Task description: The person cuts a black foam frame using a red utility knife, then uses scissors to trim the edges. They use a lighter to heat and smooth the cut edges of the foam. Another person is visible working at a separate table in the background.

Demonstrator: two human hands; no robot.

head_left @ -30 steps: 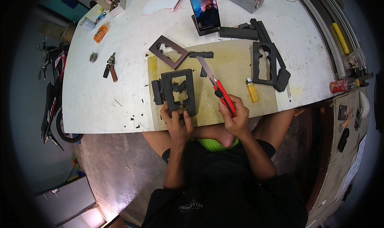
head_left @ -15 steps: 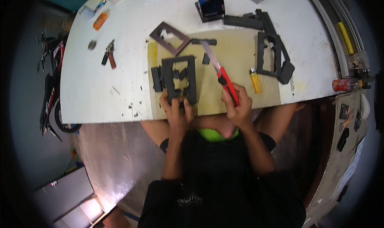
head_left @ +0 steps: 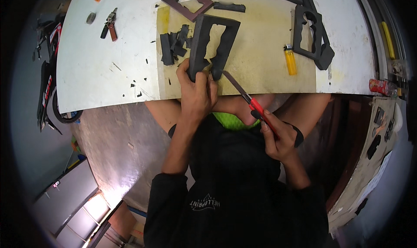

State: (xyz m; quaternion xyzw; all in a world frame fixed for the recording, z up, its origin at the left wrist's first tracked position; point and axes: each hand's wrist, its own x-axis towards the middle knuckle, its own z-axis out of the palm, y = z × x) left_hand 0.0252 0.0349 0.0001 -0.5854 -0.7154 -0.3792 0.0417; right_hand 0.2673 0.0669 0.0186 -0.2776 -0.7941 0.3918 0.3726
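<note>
- Black, foam-like material is forming the held frame (head_left: 200, 41), which is resting over the near part of the mat (head_left: 256, 39) and tilting slightly.
- That frame is no longer surrounding the scraps (head_left: 167, 50); they are now lying just beside it at nine o'clock. This is probably leaving its opening clearer for the knife (head_left: 254, 102).
- The knife, at five o'clock, is now pointing its blade at the frame's lower right corner; whether they are touching, I cannot tell.
- The two hands are staying apart: the left hand (head_left: 197, 90) is clamping the frame's lower end, the right hand (head_left: 281, 139) is wrapping round the red handle.
- Three frames are showing: the held one, one brown frame (head_left: 177, 7) at eleven, one second black frame (head_left: 298, 30) at three.
- One knife, one yellow lighter (head_left: 290, 62) at three and one pliers-like tool (head_left: 111, 25) between nine and ten are showing on or above the worktop (head_left: 130, 69).
- The scraps are overlapping too much for counting.
</note>
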